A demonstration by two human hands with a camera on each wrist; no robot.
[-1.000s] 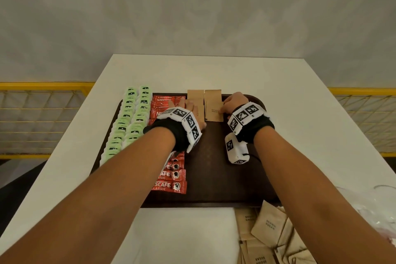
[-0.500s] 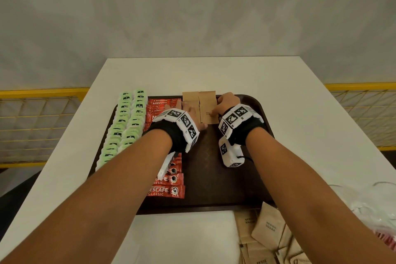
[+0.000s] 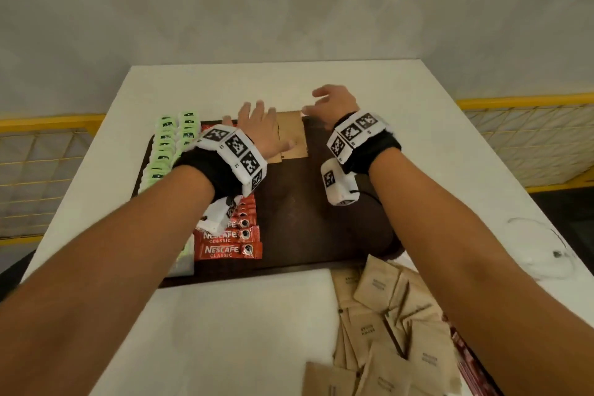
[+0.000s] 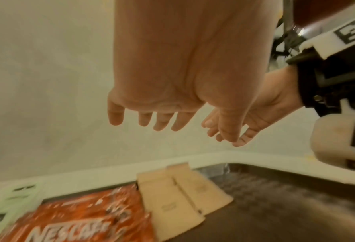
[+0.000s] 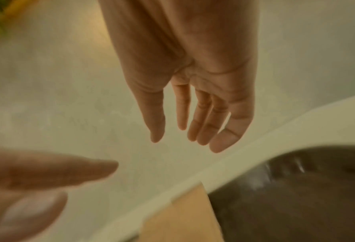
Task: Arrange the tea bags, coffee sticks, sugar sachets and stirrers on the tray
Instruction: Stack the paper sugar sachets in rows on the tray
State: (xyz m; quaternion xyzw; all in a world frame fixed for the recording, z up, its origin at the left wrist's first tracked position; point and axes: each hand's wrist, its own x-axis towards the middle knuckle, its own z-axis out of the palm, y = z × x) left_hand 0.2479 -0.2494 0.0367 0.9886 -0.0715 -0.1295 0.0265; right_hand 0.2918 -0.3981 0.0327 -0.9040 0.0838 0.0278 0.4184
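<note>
Now both empty: left hand (image 3: 257, 128) spread flat above the far end of the tray (image 3: 308, 225), right hand (image 3: 334, 103) loose-fingered beside it, holding nothing, clear of everything in both wrist views. Just below, two brown sugar sachets (image 3: 291, 138) side by side at the tray's far edge, overlapping slightly, against the red coffee sticks (image 3: 229, 249); green tea bags (image 3: 167, 145) in rows along the left rim. Most sachets still loose in a heap (image 3: 385, 325) on the table (image 3: 244, 331) near the right forearm. No stirrers clearly visible.

Likely trouble: light paper, easily skewed by a passing wrist or its dangling camera. Could nudge the coffee row on the way back. Could also scatter the heap off the near edge with a careless forearm sweep.
</note>
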